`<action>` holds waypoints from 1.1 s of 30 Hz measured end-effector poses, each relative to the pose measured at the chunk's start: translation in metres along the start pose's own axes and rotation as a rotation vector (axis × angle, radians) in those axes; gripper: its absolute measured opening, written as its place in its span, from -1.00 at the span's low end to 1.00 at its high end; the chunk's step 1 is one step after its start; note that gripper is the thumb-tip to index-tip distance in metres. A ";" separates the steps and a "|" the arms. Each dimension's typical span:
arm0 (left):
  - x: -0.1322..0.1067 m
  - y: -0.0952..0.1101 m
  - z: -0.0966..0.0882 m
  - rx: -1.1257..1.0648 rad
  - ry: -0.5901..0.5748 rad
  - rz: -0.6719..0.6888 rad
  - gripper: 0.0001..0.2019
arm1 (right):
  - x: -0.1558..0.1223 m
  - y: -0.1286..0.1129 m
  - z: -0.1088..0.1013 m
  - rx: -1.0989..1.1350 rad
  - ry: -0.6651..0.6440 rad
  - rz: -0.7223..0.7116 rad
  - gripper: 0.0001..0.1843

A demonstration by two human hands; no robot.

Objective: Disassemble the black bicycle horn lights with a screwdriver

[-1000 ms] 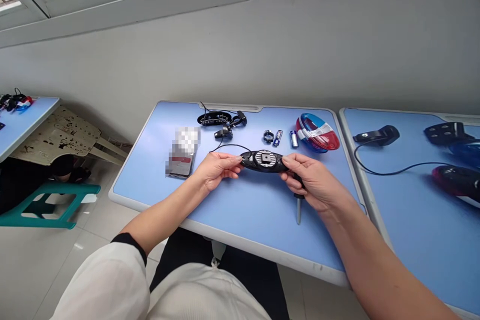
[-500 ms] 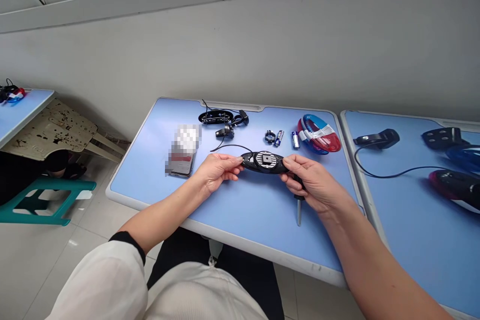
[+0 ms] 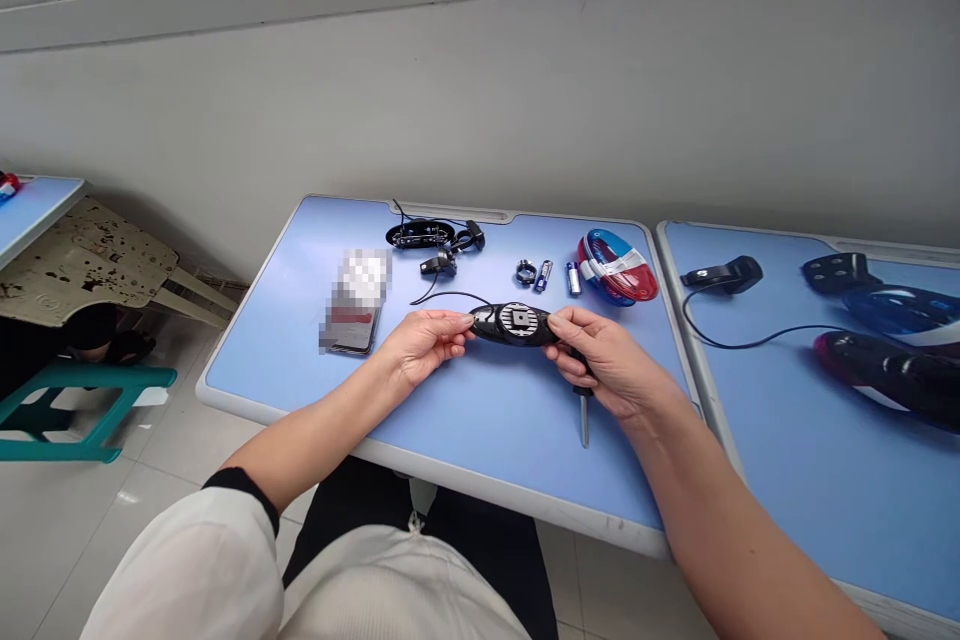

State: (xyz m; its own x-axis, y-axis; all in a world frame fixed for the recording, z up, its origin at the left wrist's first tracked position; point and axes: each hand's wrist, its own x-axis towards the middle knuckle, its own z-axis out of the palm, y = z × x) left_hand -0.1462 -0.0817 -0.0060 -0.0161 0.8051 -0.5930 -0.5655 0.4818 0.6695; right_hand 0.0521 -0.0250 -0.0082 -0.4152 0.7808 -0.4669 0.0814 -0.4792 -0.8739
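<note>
As the forearms reach over the blue table (image 3: pixel 480 450), the left hand (image 3: pixel 424 345) pinches one end of a glossy black oval housing (image 3: pixel 514 324) between thumb and fingers, and the right hand (image 3: pixel 607 360) grips the other end. The housing is held level in front of the person, its face showing a round ribbed silver disc (image 3: pixel 519 318) with a square centre. A thin black cable (image 3: pixel 442 296) runs from it across the table. The right palm also seems to hold a screwdriver (image 3: pixel 584 425), its shaft pointing down. Beyond lie what may be a phone (image 3: pixel 352 305), heavily blurred, two batteries (image 3: pixel 558 276), and a red-and-blue lens shell (image 3: pixel 616 267).
</note>
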 end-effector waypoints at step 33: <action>-0.009 -0.005 -0.003 0.000 0.004 0.038 -0.78 | -0.017 -0.028 0.077 -1.793 0.008 -0.751 -0.74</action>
State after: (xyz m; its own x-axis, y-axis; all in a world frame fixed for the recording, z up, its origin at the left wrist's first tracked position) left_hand -0.1460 -0.0925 -0.0053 -0.0415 0.8214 -0.5688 -0.5640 0.4507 0.6920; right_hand -0.0126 -0.0561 0.0346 -0.7974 0.6033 0.0122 0.6033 0.7967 0.0359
